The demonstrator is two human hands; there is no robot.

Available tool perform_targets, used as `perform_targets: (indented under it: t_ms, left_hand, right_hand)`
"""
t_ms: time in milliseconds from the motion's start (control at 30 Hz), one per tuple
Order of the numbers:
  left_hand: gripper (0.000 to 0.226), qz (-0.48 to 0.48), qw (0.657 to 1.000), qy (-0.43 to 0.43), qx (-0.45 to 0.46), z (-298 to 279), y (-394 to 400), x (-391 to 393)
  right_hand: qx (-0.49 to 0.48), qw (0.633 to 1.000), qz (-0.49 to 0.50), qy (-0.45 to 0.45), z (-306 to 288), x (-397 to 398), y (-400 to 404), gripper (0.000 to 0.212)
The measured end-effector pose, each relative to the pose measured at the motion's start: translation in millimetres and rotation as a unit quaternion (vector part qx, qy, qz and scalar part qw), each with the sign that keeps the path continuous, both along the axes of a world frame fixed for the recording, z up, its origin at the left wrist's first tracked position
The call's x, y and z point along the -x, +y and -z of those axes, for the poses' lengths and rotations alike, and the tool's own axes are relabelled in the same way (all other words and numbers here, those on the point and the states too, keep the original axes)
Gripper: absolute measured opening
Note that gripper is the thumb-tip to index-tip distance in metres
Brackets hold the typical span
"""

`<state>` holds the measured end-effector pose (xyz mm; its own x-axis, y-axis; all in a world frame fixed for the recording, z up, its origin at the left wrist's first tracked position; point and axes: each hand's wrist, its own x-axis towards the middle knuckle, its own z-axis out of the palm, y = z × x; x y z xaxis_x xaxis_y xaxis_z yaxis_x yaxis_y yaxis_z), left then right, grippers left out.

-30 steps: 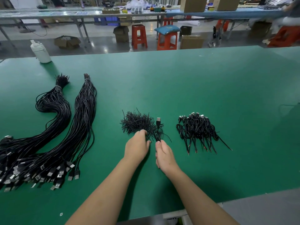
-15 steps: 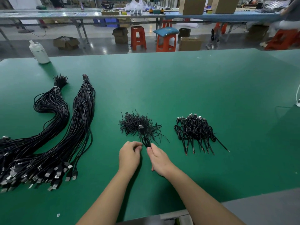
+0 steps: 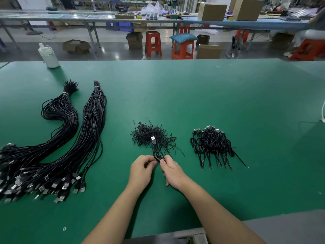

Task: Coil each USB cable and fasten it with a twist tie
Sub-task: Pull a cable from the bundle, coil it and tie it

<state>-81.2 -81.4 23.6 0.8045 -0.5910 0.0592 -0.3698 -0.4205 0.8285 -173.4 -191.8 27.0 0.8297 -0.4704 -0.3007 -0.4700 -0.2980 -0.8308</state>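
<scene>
While both forearms reach in from the bottom edge, the left hand [image 3: 141, 170] and right hand [image 3: 173, 172] meet near the middle of a green table [image 3: 193, 95]. Between their fingertips they pinch a coiled black USB cable [image 3: 157, 154], its small loops standing just above the knuckles and its silver plug [image 3: 153, 139] pointing away, over a scattered pile of black twist ties [image 3: 146, 134]. The fingers of both hands are curled in around the coil (whether a tie is already between them is too small to tell). To the right, apart from the hands, lies a heap of finished coiled cables [image 3: 212, 143], bare wire ends toward the person. Far left, two long bundles of uncoiled cables [image 3: 77, 140] sweep across the table, their plugs spread near the front edge. A white bottle [image 3: 49, 56] stands at the far left corner.
</scene>
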Motion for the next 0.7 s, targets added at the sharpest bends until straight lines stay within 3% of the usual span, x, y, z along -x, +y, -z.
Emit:
perform_targets:
  t_ms: [300,433,500,600,700]
  left_hand:
    - [0.015,0.033,0.999,-0.038,0.001,1.8,10.3,-2.8]
    - [0.007,0.049,0.990,-0.129,-0.033,1.1,13.4,4.5]
    - [0.005,0.072,0.966,-0.242,-0.053,-1.7,15.6,7.9]
    - [0.010,0.126,0.887,-0.443,-0.040,-11.4,15.1,2.6]
    - [0.023,0.210,0.831,-0.512,-0.063,-27.9,14.0,-7.2]
  right_hand:
    - [-0.021,1.000,0.011,-0.001,4.3,-3.8,-0.9,0.025]
    - [-0.025,1.000,0.013,-0.005,3.7,-4.5,-0.6,0.021]
    - [-0.029,0.999,0.016,-0.004,3.3,-4.5,-0.6,0.023]
    - [-0.065,0.998,0.016,-0.019,1.8,-4.3,-0.3,0.023]
    - [-0.127,0.991,0.019,-0.037,-1.9,-3.2,0.3,0.021]
